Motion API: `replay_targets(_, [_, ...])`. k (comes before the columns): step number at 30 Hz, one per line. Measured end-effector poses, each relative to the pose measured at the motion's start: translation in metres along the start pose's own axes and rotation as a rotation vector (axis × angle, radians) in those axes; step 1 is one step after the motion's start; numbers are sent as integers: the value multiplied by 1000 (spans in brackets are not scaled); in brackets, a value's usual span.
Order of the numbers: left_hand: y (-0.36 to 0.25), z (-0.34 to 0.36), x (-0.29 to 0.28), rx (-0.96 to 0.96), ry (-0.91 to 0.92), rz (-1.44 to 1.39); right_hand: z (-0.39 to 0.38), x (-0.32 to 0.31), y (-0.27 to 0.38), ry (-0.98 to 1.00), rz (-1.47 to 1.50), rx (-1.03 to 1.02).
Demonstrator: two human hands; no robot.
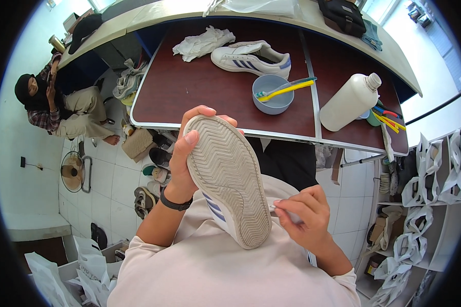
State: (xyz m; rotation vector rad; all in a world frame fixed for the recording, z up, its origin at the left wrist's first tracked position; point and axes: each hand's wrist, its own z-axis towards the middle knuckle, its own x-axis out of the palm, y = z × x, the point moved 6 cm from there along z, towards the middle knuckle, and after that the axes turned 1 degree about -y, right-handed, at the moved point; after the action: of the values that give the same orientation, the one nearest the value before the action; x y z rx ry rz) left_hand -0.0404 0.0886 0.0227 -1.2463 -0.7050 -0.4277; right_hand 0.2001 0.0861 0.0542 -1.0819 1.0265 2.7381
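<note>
My left hand (182, 153) is wrapped round the toe end of a white sneaker (233, 179) with blue stripes. Its cream zigzag-patterned sole faces up at me, and the heel rests near my chest. Beside the heel half, my right hand (307, 215) has thumb and fingers pinched together. A small white bit shows at those fingertips, too small to name. On the dark red table (189, 92) the matching sneaker (251, 59) lies at the far side. In front of it stands a grey-blue bowl (271, 105) holding a yellow-handled brush (292, 89) and a teal one.
A white bottle (349, 102) stands on the table's right, by a cup of brushes (386, 118). Crumpled white paper (204, 43) lies farther back. Shoes (146, 199) and a fan (72, 171) are on the left floor, near a seated person (61, 102). Shelves (445, 220) hold white bags.
</note>
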Motion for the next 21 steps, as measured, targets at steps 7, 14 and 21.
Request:
replay_targets(7, [-3,-1,1,17,0,64,2,10,12,-24,-57,-49])
replay_targets(14, [-1,-1,1,7,20,54,4,12,13,-6,-145,-74])
replay_targets(21, [2,0,-4,-31,-44,135,7,17,15,113,-331,-306])
